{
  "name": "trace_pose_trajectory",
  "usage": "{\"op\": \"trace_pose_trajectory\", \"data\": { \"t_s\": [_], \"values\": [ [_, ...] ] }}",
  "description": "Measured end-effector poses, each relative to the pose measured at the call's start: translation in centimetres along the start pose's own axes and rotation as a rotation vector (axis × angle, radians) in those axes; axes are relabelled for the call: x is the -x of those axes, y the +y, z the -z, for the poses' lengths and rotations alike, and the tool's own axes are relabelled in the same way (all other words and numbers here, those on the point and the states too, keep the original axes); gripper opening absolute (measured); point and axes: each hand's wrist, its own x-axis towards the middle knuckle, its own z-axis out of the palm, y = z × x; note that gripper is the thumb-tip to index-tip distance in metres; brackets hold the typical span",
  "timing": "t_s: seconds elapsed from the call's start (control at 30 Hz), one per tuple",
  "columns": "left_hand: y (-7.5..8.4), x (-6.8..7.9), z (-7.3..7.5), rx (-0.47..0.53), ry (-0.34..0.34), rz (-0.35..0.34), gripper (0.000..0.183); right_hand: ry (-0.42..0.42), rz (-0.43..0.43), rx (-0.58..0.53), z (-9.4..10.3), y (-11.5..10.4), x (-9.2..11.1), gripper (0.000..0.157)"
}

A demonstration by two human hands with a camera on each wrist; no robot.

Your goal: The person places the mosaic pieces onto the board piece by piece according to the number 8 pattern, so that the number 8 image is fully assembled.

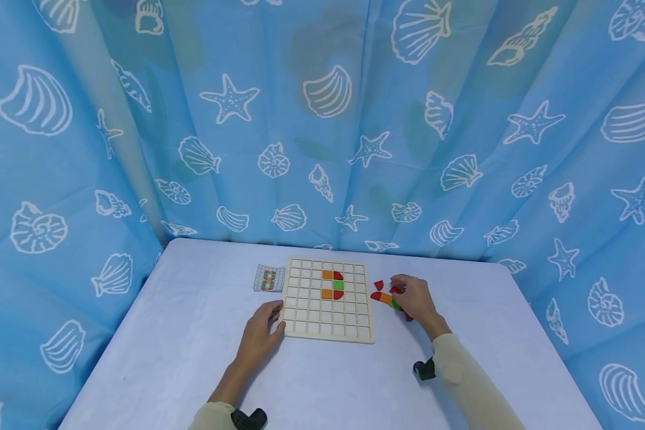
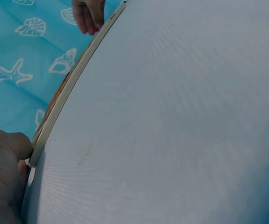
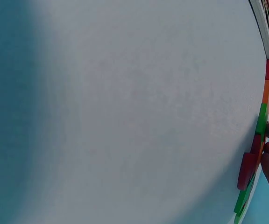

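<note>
A square wooden grid board (image 1: 312,328) lies on the table with orange, red and green pieces (image 1: 338,285) set in some of its cells. My left hand (image 1: 260,334) is at its near left corner, thumb and fingers touching the edge; the left wrist view shows the thumb (image 2: 20,144) right at that corner. To the right of the board, my right hand (image 1: 415,298) reaches over a small group of loose pieces (image 1: 385,298), fingertips down among them. A red piece (image 1: 395,290) shows between its thumb and fingers; I cannot tell whether they pinch it.
A small pattern card (image 1: 269,278) with a coloured design on a grid lies left of the board. One red quarter-round piece (image 1: 378,285) sits apart from the group. The white table (image 1: 333,388) ends at a blue shell-print curtain (image 1: 312,197) behind and at the sides.
</note>
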Motion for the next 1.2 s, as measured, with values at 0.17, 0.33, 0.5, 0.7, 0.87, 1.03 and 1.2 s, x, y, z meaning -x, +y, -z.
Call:
{"op": "trace_pose_trajectory", "data": {
  "t_s": [0.17,0.33,0.5,0.7,0.87,1.03,1.2],
  "values": [
    [-0.11,0.02,-0.05,0.012,0.004,-0.001,0.047,0.0,-0.016,0.007,-0.28,-0.05,-0.34,0.049],
    [-0.31,0.15,-0.21,0.037,0.008,-0.014,0.047,-0.005,-0.037,-0.002,-0.44,-0.12,-0.53,0.048],
    [-0.44,0.18,-0.29,0.022,0.011,-0.017,0.048,-0.01,-0.052,-0.021,-0.53,-0.24,-0.61,0.05],
    [-0.25,0.03,-0.09,0.027,0.012,-0.015,0.048,0.046,-0.087,-0.023,-0.71,-0.43,-0.58,0.044],
    [-0.22,-0.02,0.07,0.041,-0.007,0.007,0.047,0.069,-0.113,-0.028,-0.93,-0.74,-0.69,0.048],
    [-0.24,0.05,-0.01,0.037,-0.009,0.007,0.047,0.031,-0.08,-0.031,-0.87,-0.67,-0.78,0.052],
    [-0.23,-0.02,0.02,0.025,-0.006,0.002,0.046,0.007,-0.063,-0.011,-0.78,-0.43,-1.0,0.051]
  ]
}}
